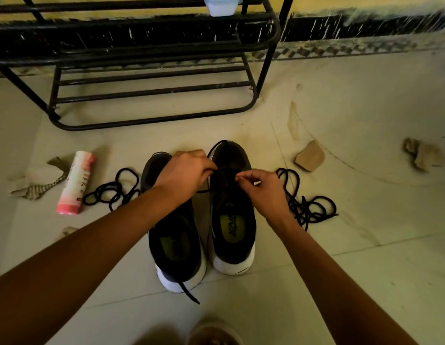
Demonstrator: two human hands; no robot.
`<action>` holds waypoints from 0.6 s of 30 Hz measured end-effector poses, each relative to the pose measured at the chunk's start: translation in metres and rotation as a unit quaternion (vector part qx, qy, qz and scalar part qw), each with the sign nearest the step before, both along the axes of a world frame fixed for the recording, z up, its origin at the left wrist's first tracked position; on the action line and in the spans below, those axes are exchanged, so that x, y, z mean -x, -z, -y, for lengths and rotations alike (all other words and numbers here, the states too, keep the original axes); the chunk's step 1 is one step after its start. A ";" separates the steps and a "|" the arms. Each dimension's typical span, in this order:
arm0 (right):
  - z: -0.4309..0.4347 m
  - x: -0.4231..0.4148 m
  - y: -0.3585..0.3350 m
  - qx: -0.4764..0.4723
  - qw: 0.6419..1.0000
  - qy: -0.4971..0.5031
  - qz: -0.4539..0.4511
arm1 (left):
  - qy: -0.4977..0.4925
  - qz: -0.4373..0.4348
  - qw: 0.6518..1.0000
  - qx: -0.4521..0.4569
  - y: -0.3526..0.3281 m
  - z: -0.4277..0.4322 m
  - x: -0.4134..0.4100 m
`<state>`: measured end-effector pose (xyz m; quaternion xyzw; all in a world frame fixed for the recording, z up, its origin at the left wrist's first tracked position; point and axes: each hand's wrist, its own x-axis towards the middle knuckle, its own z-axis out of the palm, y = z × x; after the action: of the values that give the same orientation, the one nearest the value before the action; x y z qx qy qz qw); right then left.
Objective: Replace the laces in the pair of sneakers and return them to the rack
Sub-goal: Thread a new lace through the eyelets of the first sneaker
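We see a pink-and-white can (75, 183) lying on its side on the pale tiled floor (366, 245) at the left, with a crumpled striped rag (37, 181) just beside it, farther left. At the right lies a tan stone chunk (310, 156), with a crumpled scrap (424, 155) beyond it. A clear lidded tub (222, 5) shows at the far edge.

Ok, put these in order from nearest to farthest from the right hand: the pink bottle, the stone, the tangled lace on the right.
From the right hand:
1. Tangled lace, on the floor just right of it.
2. Stone, farther right and ahead.
3. Pink bottle, far over on the left side.
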<state>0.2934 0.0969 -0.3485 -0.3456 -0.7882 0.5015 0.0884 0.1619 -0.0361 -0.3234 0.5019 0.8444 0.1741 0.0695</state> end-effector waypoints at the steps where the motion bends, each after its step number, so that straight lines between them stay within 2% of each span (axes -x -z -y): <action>1: 0.002 0.000 0.001 0.001 1.000 -0.006 0.001 | -0.002 0.008 1.000 -0.001 -0.001 0.000 -0.001; 5: 0.010 0.006 0.003 -0.024 0.999 -0.027 0.009 | -0.004 0.024 1.000 -0.003 -0.002 -0.001 -0.002; 13: 0.010 0.008 0.006 0.021 0.999 -0.024 0.017 | -0.033 0.052 0.998 -0.029 0.003 -0.002 -0.008; 18: 0.010 0.009 0.004 0.033 0.999 -0.025 0.008 | -0.049 0.057 0.997 -0.015 0.007 -0.007 -0.011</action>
<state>0.2839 0.0871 -0.3530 -0.3321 -0.7805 0.5264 0.0584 0.1727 -0.0293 -0.3306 0.4499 0.8601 0.2184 0.1009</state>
